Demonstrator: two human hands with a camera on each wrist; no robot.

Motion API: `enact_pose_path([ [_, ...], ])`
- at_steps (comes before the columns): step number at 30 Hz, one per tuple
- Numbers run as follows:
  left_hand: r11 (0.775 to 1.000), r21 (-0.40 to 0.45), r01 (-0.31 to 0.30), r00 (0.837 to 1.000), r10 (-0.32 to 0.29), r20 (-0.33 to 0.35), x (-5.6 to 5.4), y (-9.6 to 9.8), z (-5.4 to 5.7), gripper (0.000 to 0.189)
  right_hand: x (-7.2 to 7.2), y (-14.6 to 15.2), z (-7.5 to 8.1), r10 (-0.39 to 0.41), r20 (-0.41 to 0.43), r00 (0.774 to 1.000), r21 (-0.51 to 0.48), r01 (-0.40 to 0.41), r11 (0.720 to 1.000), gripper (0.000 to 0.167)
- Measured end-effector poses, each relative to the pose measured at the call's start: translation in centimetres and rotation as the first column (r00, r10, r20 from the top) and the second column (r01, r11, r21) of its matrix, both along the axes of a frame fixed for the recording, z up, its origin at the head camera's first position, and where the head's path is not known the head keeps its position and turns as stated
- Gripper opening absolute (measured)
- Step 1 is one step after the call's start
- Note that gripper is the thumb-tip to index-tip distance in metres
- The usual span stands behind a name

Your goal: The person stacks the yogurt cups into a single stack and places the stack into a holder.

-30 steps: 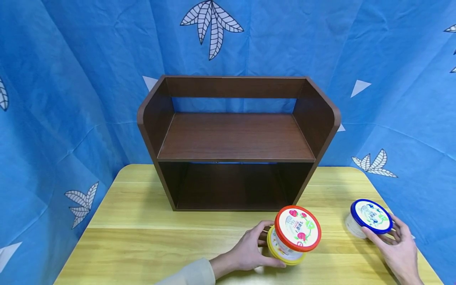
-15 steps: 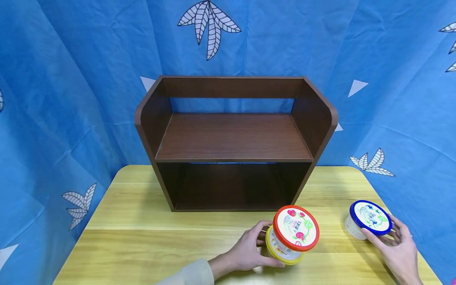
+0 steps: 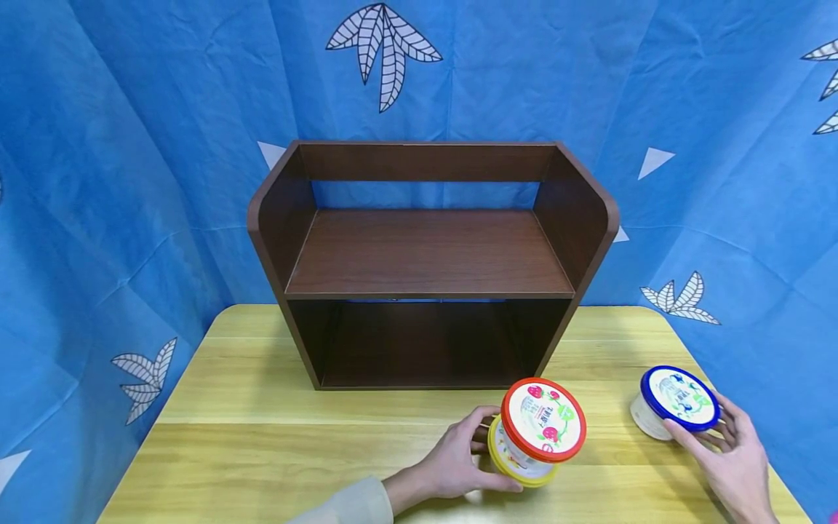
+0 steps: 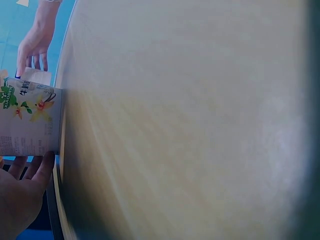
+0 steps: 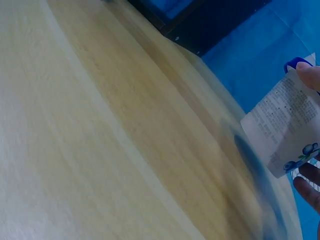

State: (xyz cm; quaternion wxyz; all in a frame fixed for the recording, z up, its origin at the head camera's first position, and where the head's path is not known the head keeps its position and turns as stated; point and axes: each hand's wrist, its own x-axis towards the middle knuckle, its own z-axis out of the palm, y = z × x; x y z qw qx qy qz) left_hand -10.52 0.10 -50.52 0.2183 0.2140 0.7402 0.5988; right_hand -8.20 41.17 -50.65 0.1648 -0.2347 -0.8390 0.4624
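My left hand [image 3: 458,458] curls its fingers and thumb around a yellow-lidded tub [image 3: 507,451] in front of the shelf's right side. On top of that tub sits a red-lidded tub [image 3: 545,418] with strawberries printed on its lid, hiding much of the yellow lid. Flowers decorate the side of the yellow-lidded tub [image 4: 32,117] in the left wrist view. At the table's right edge my right hand [image 3: 733,455] grips a blue-lidded tub [image 3: 681,400], thumb at the near side of the lid. Its side, in the right wrist view, carries small print and blueberries [image 5: 302,157].
A dark brown two-tier shelf [image 3: 432,251] stands at the back of the wooden table [image 3: 294,444]. Behind and around it hangs a blue cloth [image 3: 164,145] with white leaf shapes.
The head view has shifted slightly. Both hands keep their hold on the tubs, and the blue-lidded tub has edged very slightly left.
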Motion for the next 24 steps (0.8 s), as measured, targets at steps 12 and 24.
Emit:
enact_pose_path([
  [12, 1.000, 0.012, 0.002, 1.000, -0.002, -0.006, 0.0, 0.0, -0.2, 0.084, 0.1, -1.1, 1.2, 0.070, -0.107, 0.992, 0.038, -0.066, 0.997, 0.090],
  [24, 1.000, 0.004, -0.003, 1.000, 0.003, -0.005, -0.1, 0.1, -0.3, 0.084, -0.1, -1.9, 2.7, 0.121, -0.162, 0.979, 0.083, -0.108, 0.991, 0.089],
])
